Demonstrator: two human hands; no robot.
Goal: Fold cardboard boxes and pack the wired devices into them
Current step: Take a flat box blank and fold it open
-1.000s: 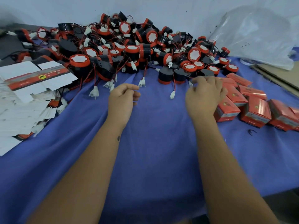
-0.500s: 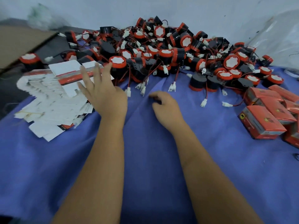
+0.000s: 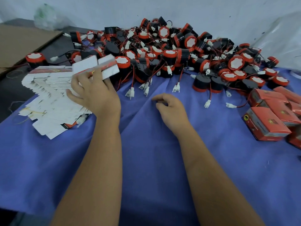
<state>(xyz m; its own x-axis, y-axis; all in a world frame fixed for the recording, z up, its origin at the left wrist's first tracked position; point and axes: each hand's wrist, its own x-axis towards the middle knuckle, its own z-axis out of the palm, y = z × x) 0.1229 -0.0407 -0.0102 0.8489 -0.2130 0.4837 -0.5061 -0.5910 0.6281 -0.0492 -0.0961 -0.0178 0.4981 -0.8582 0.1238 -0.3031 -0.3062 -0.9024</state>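
While the right hand (image 3: 171,110) idles, the left hand (image 3: 96,93) holds a flat box (image 3: 97,66).

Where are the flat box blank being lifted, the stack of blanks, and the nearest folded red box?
flat box blank (image 3: 97,66), head view, white inner face.
stack of blanks (image 3: 48,95), head view, top sheets.
folded red box (image 3: 268,123), head view, top panel.

The cloth (image 3: 154,160) over the table is plain blue-violet; the heaped devices (image 3: 179,51) are black with red-orange rims and white round faces; their wires are red and black, ending in white plugs (image 3: 176,88); the flat box blanks (image 3: 53,101) are white with a red strip on the top one; the folded boxes (image 3: 267,124) are red-orange with a small black-and-yellow emblem; the wall (image 3: 211,10) is pale grey.
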